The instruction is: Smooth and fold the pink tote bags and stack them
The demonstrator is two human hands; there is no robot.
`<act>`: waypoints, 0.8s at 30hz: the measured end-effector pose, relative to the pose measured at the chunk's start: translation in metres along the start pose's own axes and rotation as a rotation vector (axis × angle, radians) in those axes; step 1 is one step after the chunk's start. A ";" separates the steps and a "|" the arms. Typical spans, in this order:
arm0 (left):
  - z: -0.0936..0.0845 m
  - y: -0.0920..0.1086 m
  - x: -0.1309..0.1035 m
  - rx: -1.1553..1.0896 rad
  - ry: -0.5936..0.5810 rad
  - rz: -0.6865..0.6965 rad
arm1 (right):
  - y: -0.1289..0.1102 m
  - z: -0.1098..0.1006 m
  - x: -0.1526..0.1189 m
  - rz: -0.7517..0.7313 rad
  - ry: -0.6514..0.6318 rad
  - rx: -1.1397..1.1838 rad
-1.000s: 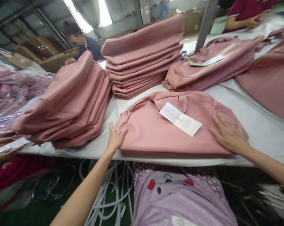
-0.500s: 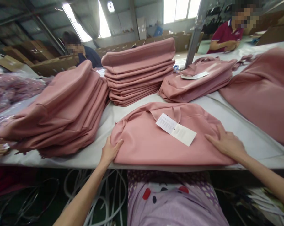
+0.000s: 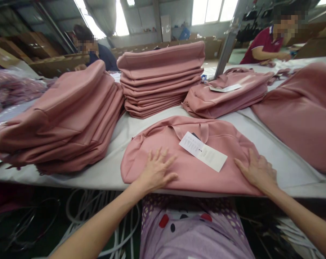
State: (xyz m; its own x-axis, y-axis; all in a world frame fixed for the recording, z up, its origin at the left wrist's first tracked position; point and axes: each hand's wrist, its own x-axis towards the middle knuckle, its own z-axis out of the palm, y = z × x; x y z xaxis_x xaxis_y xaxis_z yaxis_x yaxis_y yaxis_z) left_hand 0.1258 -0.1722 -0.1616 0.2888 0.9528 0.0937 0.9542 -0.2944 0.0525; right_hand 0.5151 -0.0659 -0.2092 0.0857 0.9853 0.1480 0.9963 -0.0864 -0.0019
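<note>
A pink bag [image 3: 195,178] lies flat at the table's front edge, its curved top pointing away from me. Spread fingers of my left hand [image 3: 159,171] rest on the bag's left half. At its right end, my right hand [image 3: 257,171] lies over the side, thumb apart from the other fingers. Neither hand grips anything. Two joined white paper tags [image 3: 203,151] lie across the bag's middle, just below its strap handle [image 3: 203,132].
Stacks of folded pink bags stand at the left [image 3: 68,111] and centre back [image 3: 161,79]. More pink bags [image 3: 230,95] lie behind on the right, with a large pink piece [image 3: 303,115] at far right. Two people work across the white table [image 3: 281,158], near a metal post [image 3: 227,46].
My left hand has let go of the bag's left end and moved right onto its front face, fingers spread. My right hand stays at the right end.
</note>
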 end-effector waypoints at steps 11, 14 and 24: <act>0.045 0.014 0.001 -0.016 -0.038 0.107 | -0.053 -0.040 0.009 -0.765 0.411 0.380; 0.046 0.013 0.001 -0.009 -0.005 0.114 | -0.103 -0.048 0.021 -0.984 0.369 0.413; 0.053 0.008 -0.001 0.015 0.076 0.187 | -0.169 -0.015 0.020 -0.792 0.006 0.167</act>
State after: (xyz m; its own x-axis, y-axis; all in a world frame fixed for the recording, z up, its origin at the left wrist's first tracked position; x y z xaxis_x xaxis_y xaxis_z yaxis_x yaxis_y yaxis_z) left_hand 0.1373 -0.1715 -0.2142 0.4548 0.8731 0.1756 0.8858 -0.4640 0.0126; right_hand 0.3483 -0.0335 -0.1907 -0.6458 0.7437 0.1728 0.7496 0.6606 -0.0416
